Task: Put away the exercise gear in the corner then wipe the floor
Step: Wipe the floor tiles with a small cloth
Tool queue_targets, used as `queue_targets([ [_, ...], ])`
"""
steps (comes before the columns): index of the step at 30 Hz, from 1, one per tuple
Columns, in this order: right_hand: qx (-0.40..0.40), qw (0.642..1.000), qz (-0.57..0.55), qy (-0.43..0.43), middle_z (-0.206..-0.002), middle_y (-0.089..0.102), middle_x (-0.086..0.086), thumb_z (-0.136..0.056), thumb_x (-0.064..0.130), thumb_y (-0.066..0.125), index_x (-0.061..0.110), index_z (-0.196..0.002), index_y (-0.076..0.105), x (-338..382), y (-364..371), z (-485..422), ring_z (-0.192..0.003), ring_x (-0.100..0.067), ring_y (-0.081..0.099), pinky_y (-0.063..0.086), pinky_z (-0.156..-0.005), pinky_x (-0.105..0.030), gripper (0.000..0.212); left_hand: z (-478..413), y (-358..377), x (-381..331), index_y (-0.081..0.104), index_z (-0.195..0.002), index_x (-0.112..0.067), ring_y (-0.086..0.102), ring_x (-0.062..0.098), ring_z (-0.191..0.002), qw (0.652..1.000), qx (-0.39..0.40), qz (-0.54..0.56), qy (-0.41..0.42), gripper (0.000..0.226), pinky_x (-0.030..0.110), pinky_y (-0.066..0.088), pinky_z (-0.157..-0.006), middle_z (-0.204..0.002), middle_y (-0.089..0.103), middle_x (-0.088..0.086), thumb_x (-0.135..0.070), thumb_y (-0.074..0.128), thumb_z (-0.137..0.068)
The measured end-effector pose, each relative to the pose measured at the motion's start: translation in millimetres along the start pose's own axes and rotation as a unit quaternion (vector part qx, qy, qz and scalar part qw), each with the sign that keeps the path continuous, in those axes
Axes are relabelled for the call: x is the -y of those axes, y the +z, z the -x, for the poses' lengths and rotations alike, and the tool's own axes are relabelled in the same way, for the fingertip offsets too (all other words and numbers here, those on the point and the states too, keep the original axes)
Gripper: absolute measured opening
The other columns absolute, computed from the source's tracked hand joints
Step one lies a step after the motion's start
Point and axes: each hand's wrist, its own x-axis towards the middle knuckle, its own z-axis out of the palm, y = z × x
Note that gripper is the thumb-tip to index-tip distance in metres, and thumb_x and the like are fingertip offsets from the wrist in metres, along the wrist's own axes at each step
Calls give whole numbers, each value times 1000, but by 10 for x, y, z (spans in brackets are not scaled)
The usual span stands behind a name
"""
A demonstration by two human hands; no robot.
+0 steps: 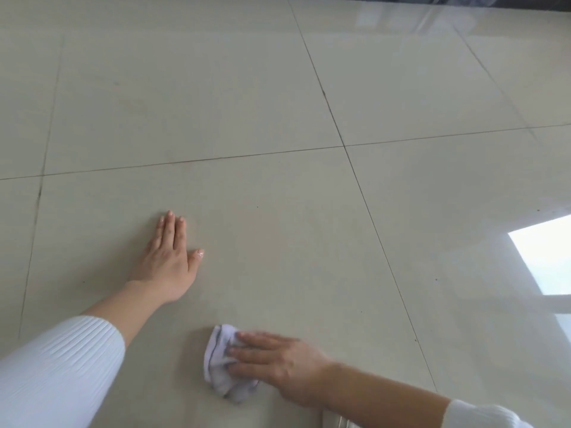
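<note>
A crumpled white cloth (221, 362) lies on the pale tiled floor (278, 227) near the bottom centre. My right hand (278, 366) presses flat on the cloth's right side, fingers pointing left. My left hand (168, 257) rests palm down on the bare tile further left and ahead, fingers together and thumb out, holding nothing. Both arms wear white ribbed sleeves. No exercise gear is in view.
Large glossy beige tiles with dark grout lines fill the view. A bright window reflection (547, 257) shines on the floor at the right. A dark strip (463, 0) runs along the top right edge. A small shiny object (338, 423) shows at the bottom edge.
</note>
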Motion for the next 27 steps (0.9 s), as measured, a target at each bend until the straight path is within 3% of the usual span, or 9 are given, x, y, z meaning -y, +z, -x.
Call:
queue_targets([
  [3,-80,985,7,153,-147,43,5,-84,1,29,20,-138,51,-489,-333,13,-141,-14,29,35,-111,-32,61,26,-2,-4,-5,-150,-2,-15,26,-146,1000,-1,-1,-1,74,35,-6,-119,-158,-15,16,-42,29,-99],
  [7,-211,867,-18,451,-155,26,14,-80,-11,34,31,-145,38,-1097,-860,-87,-145,-7,17,42,-103,-34,78,43,-59,-4,-6,-151,-4,-17,23,-146,1000,7,18,4,73,33,-6,-119,-158,-17,14,-40,30,-100],
  [10,-239,797,-24,554,-158,17,15,-83,-9,32,30,-149,29,-1252,-952,-388,-147,-9,6,33,-110,-34,77,95,-87,77,-6,-151,-6,-17,22,-146,1000,13,21,18,72,32,-5,-119,-158,-19,13,-39,32,-100],
  [11,-238,797,-31,555,-158,16,13,-83,-9,32,27,-150,28,-1213,-890,-520,-147,-10,4,30,-113,-34,76,137,-86,113,-5,-151,-7,-17,22,-146,999,11,27,16,72,32,-5,-119,-158,-19,13,-39,32,-100],
  [13,-216,855,-24,472,-157,24,7,-81,-8,32,22,-148,35,-998,-674,-754,-148,-15,9,29,-114,-37,73,233,-55,196,-4,-152,-10,-16,23,-146,999,5,40,-2,71,32,-4,-119,-158,-19,13,-42,32,-99],
  [17,-99,984,33,144,-145,47,-2,-78,5,33,16,-135,54,-329,-135,-873,-140,-26,32,34,-111,-43,62,393,29,340,12,-152,-7,1,31,-148,995,-60,46,-62,83,38,6,-118,-159,-2,18,-57,11,-86],
  [21,39,997,-7,-70,-145,48,0,-88,13,35,18,-132,56,50,149,-800,-141,-22,31,26,-116,-34,49,410,15,404,15,-152,-8,2,31,-147,990,-83,40,-107,70,42,8,-118,-160,-2,16,-47,28,-96],
  [24,8,998,2,-70,-143,50,-2,-86,7,38,16,-133,55,-195,30,-888,-138,-21,38,29,-114,-31,51,340,-8,389,20,-150,-5,7,33,-147,989,-86,37,-113,69,44,13,-118,-159,4,19,-46,24,-95],
  [27,-81,994,26,72,-139,54,-3,-76,5,33,17,-132,58,-675,-318,-1018,-132,-24,46,38,-109,-35,62,290,24,385,30,-146,0,19,38,-143,990,-84,36,-111,77,49,22,-114,-156,17,24,-48,15,-88],
])
